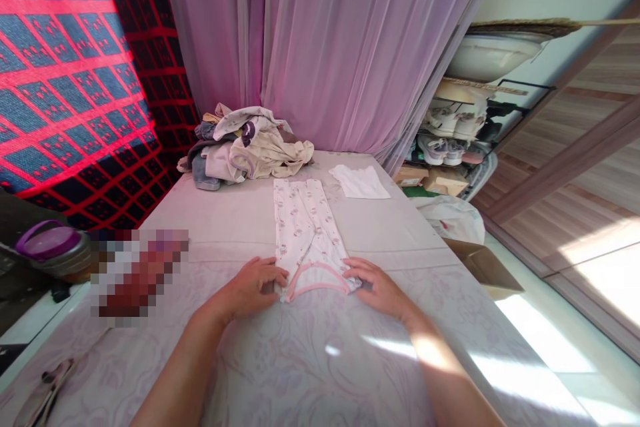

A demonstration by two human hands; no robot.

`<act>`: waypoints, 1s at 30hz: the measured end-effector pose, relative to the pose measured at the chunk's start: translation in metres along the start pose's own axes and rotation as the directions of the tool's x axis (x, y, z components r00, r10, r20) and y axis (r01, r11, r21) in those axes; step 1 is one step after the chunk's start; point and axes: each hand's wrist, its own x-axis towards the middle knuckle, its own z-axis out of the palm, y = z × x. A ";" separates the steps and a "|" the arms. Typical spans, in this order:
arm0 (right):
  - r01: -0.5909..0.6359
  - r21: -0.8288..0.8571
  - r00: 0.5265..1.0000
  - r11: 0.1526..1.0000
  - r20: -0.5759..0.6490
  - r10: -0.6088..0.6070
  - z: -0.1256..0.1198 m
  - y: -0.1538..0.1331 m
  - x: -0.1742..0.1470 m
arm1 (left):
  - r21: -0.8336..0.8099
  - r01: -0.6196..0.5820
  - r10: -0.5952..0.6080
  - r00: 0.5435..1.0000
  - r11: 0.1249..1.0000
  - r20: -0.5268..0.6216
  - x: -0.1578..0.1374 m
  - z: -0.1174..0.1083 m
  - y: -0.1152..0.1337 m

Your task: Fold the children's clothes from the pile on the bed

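A small white baby romper with a sparse print and pink neck trim lies flat on the bed, its neckline towards me. Its long lower part stretches away towards the clothes pile. At the left shoulder of the romper, my left hand pinches the fabric edge between thumb and fingers. My right hand has its fingers on the opposite shoulder, with the thumb tucked by a bunched bit of cloth. The sleeves are mostly hidden at the hands.
A heap of clothes sits at the bed's far left. A folded white garment lies far right. Purple curtains hang behind. Right of the bed stand a shoe rack and a cardboard box. A purple-lidded container is at left.
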 end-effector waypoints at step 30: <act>0.161 -0.211 0.938 0.964 -0.270 -0.216 0.006 -0.007 0.003 | 0.226 -0.049 0.134 0.917 0.973 -0.377 -0.007 0.013 0.001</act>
